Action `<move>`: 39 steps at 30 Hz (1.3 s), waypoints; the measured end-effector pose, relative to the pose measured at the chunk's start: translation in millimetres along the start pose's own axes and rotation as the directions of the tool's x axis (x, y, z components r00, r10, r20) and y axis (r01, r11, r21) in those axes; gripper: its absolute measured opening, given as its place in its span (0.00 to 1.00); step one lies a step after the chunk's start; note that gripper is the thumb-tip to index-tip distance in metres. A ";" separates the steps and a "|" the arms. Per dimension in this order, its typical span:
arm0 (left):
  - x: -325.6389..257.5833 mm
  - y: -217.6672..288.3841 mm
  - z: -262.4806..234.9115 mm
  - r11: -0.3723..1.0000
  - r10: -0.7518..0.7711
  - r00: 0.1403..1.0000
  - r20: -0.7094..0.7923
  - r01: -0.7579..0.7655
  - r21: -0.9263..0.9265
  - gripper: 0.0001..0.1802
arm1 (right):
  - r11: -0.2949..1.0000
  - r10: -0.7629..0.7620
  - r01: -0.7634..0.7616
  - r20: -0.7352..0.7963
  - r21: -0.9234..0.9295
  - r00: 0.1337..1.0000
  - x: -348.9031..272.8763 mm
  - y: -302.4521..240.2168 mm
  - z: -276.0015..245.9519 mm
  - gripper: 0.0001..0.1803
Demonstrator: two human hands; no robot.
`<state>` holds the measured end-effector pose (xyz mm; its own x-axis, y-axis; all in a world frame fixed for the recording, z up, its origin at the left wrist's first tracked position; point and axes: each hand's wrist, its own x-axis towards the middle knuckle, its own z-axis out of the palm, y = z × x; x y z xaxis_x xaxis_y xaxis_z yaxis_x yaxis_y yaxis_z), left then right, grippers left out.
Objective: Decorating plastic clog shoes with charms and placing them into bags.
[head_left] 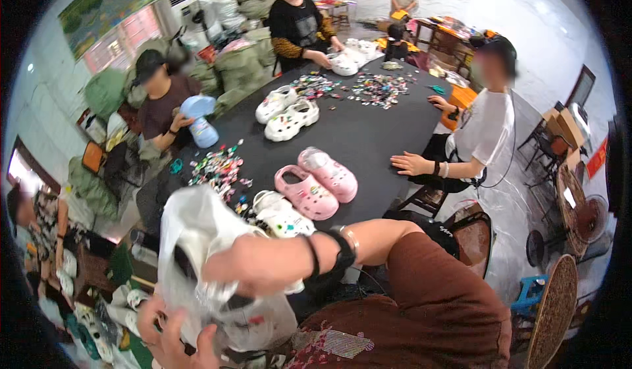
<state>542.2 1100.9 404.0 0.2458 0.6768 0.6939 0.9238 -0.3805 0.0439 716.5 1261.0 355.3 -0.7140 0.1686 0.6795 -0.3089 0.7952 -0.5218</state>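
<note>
A translucent white plastic bag (207, 214) stands open at the table's near left edge, with white, shoe-like surfaces showing inside it. My right hand (247, 265) reaches across to the bag's mouth, its fingers curled and blurred; what they grip is hidden. Low beside the bag, my left hand (178, 336) has its fingers spread and bent, apart from each other. Just beyond my right wrist lies a white clog (283, 216) with colourful charms. A pair of pink clogs (316, 183) sits behind it.
Loose shoe charms (217, 171) lie heaped on the black table (375, 138), near more white clogs (289, 115). Across the table, one person holds a blue clog (201, 122) and another handles white clogs (345, 61). A person in white (484, 125) sits at right.
</note>
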 end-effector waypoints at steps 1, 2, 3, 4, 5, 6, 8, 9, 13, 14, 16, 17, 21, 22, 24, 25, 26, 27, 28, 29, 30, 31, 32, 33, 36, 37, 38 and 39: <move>16.3 7.3 10.4 0.998 -0.055 0.998 -0.013 0.054 -0.017 0.22 | 0.983 0.116 -0.130 -0.106 -0.130 0.988 -16.6 8.7 -29.5 0.18; 28.9 13.1 18.4 0.993 -0.116 0.993 -0.022 0.116 -0.029 0.23 | 0.936 0.212 -0.263 -0.219 -0.235 0.952 -30.5 16.3 -60.8 0.20; 36.5 11.2 22.0 0.990 -0.068 0.998 -0.009 0.069 0.125 0.22 | 0.842 0.327 -0.421 -0.301 -0.339 0.896 -39.8 13.8 -96.1 0.17; 38.0 8.0 27.8 0.991 -0.061 0.998 -0.013 0.062 0.118 0.23 | 0.825 0.255 -0.453 -0.492 -0.339 0.833 -55.3 28.4 -121.3 0.12; 37.8 2.7 33.0 0.989 -0.054 0.999 -0.002 0.054 0.135 0.22 | 0.772 0.279 -0.546 -0.598 -0.325 0.751 -68.8 36.7 -151.3 0.07; 31.9 -4.1 37.2 0.983 -0.069 0.998 0.012 0.066 0.169 0.21 | 0.661 0.281 -0.630 -0.644 -0.407 0.712 -90.8 63.2 -182.6 0.08; -7.8 -27.1 63.0 0.912 -0.341 0.938 -0.062 0.346 0.218 0.15 | 0.571 0.522 -0.818 -0.740 -0.066 0.424 -106.9 72.9 -227.4 0.06; -26.0 -36.4 64.8 0.894 -0.430 0.899 0.080 0.413 0.173 0.19 | 0.797 0.488 -0.573 -0.763 0.191 0.423 -147.4 94.6 -258.8 0.07; -55.6 -56.2 75.2 0.779 -0.609 0.793 0.018 0.594 0.200 0.16 | 0.719 0.542 -0.579 -0.832 0.384 0.121 -330.6 205.1 -393.1 0.11; -73.0 -57.2 64.6 0.727 -0.654 0.757 -0.010 0.631 0.270 0.15 | 0.637 0.424 -0.737 -0.901 0.226 0.091 -318.3 232.6 -364.7 0.09; -115.6 -79.0 53.1 0.602 -0.738 0.663 -0.123 0.730 0.323 0.13 | 0.637 0.545 -0.709 -0.827 0.304 0.135 -431.5 258.1 -432.1 0.09; -181.0 -107.0 54.1 0.582 -0.750 0.620 -0.228 0.784 0.218 0.13 | 0.710 0.568 -0.613 -0.796 0.346 0.209 -446.7 252.6 -507.7 0.13; -231.6 -77.9 -13.1 0.301 -0.760 0.475 -0.443 0.862 0.407 0.10 | 0.428 0.889 -0.241 -0.454 0.871 -0.062 -442.6 339.3 -408.8 0.20; -239.5 -79.7 -17.5 0.242 -0.763 0.437 -0.477 0.876 0.416 0.10 | 0.398 0.897 -0.300 -0.436 0.867 -0.072 -464.1 332.0 -386.6 0.19; -289.9 -33.2 -68.5 0.027 -0.773 0.314 -0.552 0.885 0.465 0.09 | 0.250 0.953 -0.451 -0.301 0.857 -0.044 -443.7 348.1 -291.8 0.18; -321.0 -22.4 -78.0 -0.011 -0.770 0.288 -0.569 0.886 0.463 0.09 | 0.244 0.952 -0.514 -0.303 0.822 -0.033 -424.7 347.3 -296.7 0.18; -352.5 -20.2 -76.1 -0.067 -0.782 0.215 -0.585 0.904 0.423 0.10 | 0.254 0.943 -0.569 -0.330 0.782 -0.032 -424.4 337.7 -304.1 0.17; -383.8 -17.7 -73.0 -0.124 -0.789 0.142 -0.597 0.916 0.383 0.10 | 0.262 0.934 -0.620 -0.355 0.739 -0.029 -422.1 329.6 -308.8 0.17; -415.2 -9.7 -71.3 -0.151 -0.787 0.119 -0.606 0.914 0.376 0.10 | 0.260 0.929 -0.675 -0.369 0.691 -0.020 -409.7 325.3 -309.1 0.17; -447.3 -11.7 -60.3 -0.246 -0.811 -0.068 -0.580 0.941 0.233 0.11 | 0.278 0.912 -0.723 -0.409 0.633 -0.007 -395.7 319.8 -326.7 0.17; -473.6 0.6 -56.4 -0.367 -0.802 -0.250 -0.542 0.923 0.117 0.12 | 0.268 0.911 -0.765 -0.413 0.586 0.003 -381.8 317.1 -308.7 0.17; -501.8 5.0 -45.9 -0.406 -0.810 -0.297 -0.505 0.906 0.119 0.13 | 0.269 0.902 -0.802 -0.431 0.533 0.016 -366.8 314.4 -295.0 0.18; -535.0 9.4 -35.9 -0.444 -0.814 -0.343 -0.468 0.888 0.123 0.15 | 0.269 0.893 -0.835 -0.448 0.481 0.030 -339.6 316.9 -270.7 0.18; -566.6 19.3 -22.9 -0.488 -0.808 -0.387 -0.445 0.862 0.136 0.16 | 0.328 0.798 -0.941 -0.557 0.084 0.229 -321.2 319.7 -253.8 0.15; -657.7 53.9 22.0 -0.714 -0.672 -0.669 -0.318 0.699 0.038 0.18 | 0.563 0.623 -0.759 -0.436 -0.326 0.649 -236.4 311.7 -194.6 0.19; -673.2 64.0 34.6 -0.739 -0.663 -0.705 -0.251 0.671 0.067 0.19 | 0.663 0.606 -0.714 -0.399 -0.225 0.689 -200.7 295.3 -165.4 0.20; -684.7 65.3 53.0 -0.754 -0.656 -0.733 -0.179 0.650 0.098 0.19 | 0.676 0.592 -0.700 -0.396 -0.230 0.702 -167.1 274.8 -132.7 0.20; -695.5 62.2 72.4 -0.766 -0.642 -0.750 -0.160 0.636 0.096 0.18 | 0.707 0.542 -0.626 -0.317 -0.329 0.778 -133.7 251.1 -96.0 0.19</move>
<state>449.9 652.1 -127.9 -0.8244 -0.3639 -0.4335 -0.5231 0.7824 0.3381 794.8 1494.0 182.9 -0.5244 0.7467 0.4093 0.4355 0.6482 -0.6246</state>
